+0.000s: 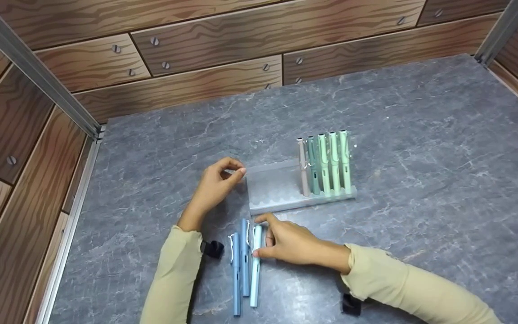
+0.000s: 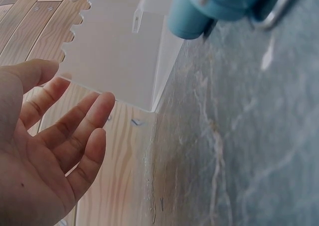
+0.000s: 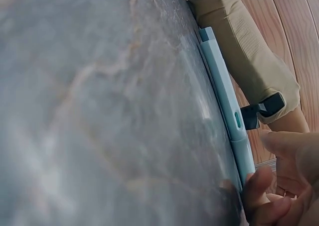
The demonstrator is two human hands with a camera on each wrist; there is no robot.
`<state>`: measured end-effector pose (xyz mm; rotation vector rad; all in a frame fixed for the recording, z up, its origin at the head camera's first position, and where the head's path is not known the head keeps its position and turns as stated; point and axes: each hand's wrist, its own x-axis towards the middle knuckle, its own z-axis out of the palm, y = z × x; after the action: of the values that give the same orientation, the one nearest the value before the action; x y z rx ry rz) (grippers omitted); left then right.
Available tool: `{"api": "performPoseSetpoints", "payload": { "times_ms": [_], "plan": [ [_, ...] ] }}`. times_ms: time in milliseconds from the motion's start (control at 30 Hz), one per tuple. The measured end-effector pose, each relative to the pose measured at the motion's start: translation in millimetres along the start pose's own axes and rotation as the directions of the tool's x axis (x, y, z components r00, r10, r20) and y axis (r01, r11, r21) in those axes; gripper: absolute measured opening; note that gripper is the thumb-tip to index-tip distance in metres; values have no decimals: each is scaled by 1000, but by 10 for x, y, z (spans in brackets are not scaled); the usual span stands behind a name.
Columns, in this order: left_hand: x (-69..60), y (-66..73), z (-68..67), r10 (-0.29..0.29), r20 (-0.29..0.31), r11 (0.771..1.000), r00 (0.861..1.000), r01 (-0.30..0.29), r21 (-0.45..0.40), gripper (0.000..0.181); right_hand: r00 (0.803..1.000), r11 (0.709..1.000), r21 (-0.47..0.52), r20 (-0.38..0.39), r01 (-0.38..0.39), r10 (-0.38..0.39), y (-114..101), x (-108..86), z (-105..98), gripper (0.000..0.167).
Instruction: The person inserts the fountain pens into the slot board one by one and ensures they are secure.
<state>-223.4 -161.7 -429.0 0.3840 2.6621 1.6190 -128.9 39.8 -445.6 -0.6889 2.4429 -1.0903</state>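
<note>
Head view: the pale pen (image 1: 256,266) lies on the table (image 1: 421,180), beside two blue pens (image 1: 236,274), just short of the clear rack (image 1: 270,184). My right hand (image 1: 292,240) has thumb and forefinger spread at its cap; whether they pinch it, I cannot tell. Thumb and forefinger of my left hand (image 1: 218,182) pinch the rack's upper left corner.

A loose grip so near the cap might let the tail swing into the blue pens, and its clip, facing the nearer one, could snag. Leaning on the corner could shift the rack and shake the grey pen (image 1: 303,168), green pen (image 1: 314,168) and three mint pens (image 1: 334,164) standing at its right. My left wrist camera (image 1: 215,249) crowds the blue pens; the rack's front lip lies just beyond the cap.
</note>
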Motion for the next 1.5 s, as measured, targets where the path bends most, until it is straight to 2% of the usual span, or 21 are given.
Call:
{"api": "performPoseSetpoints", "payload": {
  "times_ms": [100,700,1033,1233,1500],
  "plan": [
    [-3,7,-7,-11,9,1000,1000,11,3,16,1000,1000,-4,5,-11,11,-9,8,2,67],
    [5,7,-1,22,-16,1000,1000,-22,-13,14,1000,990,-142,-1,-15,15,-35,37,10,68],
    [4,9,-6,5,-4,1000,1000,-5,-10,15,999,984,-175,6,-44,46,-52,46,1,70],
    [-8,14,-5,3,-4,1000,1000,-3,-8,14,998,987,-155,43,-43,51,-46,44,-18,73],
    [5,2,4,7,-11,1000,1000,-7,-14,14,996,999,-48,90,-9,13,6,52,-52,67]
  ]
}}
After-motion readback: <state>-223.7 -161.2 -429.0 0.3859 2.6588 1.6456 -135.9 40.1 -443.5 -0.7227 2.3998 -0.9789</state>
